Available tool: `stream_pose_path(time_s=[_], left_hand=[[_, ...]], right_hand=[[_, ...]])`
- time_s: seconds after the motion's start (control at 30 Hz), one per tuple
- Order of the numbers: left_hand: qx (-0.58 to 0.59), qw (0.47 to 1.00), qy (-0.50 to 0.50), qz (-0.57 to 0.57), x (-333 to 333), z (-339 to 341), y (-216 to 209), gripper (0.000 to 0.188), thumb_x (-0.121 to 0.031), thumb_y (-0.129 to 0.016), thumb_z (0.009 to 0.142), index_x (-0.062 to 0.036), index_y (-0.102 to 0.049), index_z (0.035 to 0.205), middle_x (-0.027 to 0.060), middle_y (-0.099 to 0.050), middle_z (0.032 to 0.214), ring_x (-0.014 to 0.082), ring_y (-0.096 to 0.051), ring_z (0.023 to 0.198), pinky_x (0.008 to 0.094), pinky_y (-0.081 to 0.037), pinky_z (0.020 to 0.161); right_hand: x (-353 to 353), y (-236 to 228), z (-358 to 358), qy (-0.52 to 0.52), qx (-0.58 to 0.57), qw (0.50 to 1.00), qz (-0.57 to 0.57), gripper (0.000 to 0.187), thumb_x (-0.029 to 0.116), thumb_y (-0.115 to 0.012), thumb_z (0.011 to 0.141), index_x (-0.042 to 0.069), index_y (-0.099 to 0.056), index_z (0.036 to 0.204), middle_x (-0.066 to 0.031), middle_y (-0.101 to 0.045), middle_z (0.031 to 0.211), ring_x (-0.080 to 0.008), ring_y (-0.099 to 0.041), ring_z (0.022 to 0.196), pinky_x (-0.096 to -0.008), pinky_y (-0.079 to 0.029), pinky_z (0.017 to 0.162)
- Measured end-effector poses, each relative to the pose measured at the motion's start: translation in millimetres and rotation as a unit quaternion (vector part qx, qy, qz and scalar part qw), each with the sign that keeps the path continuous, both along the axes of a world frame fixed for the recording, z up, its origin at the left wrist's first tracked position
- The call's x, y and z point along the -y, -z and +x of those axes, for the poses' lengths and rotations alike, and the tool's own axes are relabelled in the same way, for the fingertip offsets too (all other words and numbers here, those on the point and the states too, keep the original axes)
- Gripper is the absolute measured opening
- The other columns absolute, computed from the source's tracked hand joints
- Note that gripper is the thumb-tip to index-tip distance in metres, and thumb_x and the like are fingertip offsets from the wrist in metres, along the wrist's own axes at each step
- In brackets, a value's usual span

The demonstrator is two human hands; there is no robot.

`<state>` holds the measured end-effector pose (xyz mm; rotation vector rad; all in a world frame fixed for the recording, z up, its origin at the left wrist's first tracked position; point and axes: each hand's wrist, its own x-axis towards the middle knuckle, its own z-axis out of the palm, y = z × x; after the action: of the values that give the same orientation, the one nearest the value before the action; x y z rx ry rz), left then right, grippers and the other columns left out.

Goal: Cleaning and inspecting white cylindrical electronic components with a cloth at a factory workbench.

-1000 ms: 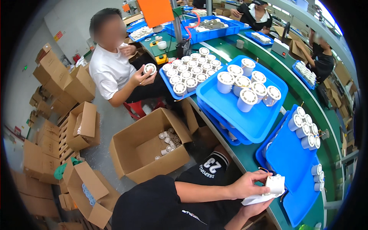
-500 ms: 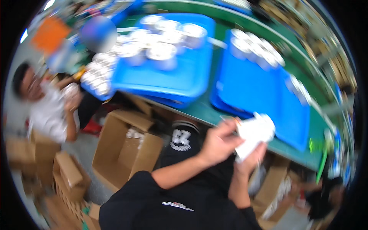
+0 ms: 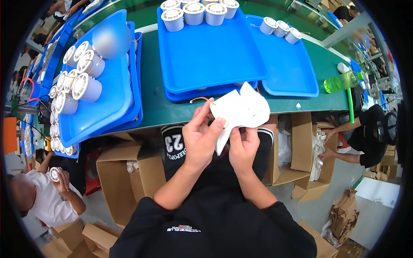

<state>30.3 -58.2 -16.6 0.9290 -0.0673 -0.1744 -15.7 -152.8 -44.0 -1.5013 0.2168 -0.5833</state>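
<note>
Above my lap, close to the front edge of the green table, my left hand pinches a crumpled white cloth between thumb and fingers. My right hand grips the same cloth from below, thumb on its near side. A thin orange-yellow wire with a small white connector sticks out beside my left fingertips. Whatever it is attached to is hidden by the cloth. Just beyond the hands lies a blue tray with several white round housings with slotted tops along its far side.
Another blue tray holding white housings is at left; a third sits at right. A green spray bottle lies farther right. Cardboard boxes flank my legs. One person works at lower left, another at right.
The view has swung right and steadied, so trays and table appear farther left. Both hands still hold the cloth, now nearer the middle of the picture. The wire's connector shows clearly now.
</note>
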Motion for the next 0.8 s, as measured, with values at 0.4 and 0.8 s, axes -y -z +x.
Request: stream_pose_path(time_s=[0.4,0.8], left_hand=[[0.003,0.993,0.11,0.037,-20.9,7.8,-7.1,0.044,-0.006,-0.072,0.081,0.0058,-0.058,0.121,0.0055,-0.06,0.101,0.0094,-0.058,0.087,0.0248,-0.049,0.077],[-0.117,0.959,0.222,-0.131,-29.8,5.6,-9.8,0.036,-0.01,-0.064,0.087,0.0028,-0.059,0.121,0.0088,-0.065,0.107,0.0152,-0.063,0.095,0.0296,-0.053,0.081]], right_hand=[[66.8,38.2,-0.6,-0.191,-0.031,0.97,-0.144,0.037,0.006,-0.042,0.097,-0.008,-0.044,0.131,-0.0154,-0.051,0.13,-0.0216,-0.05,0.117,-0.0335,-0.039,0.1],[91.4,37.1,22.0,-0.28,-0.071,0.957,0.034,0.044,0.022,-0.05,0.098,-0.006,-0.043,0.131,-0.0153,-0.05,0.129,-0.0233,-0.051,0.115,-0.0351,-0.041,0.096]])
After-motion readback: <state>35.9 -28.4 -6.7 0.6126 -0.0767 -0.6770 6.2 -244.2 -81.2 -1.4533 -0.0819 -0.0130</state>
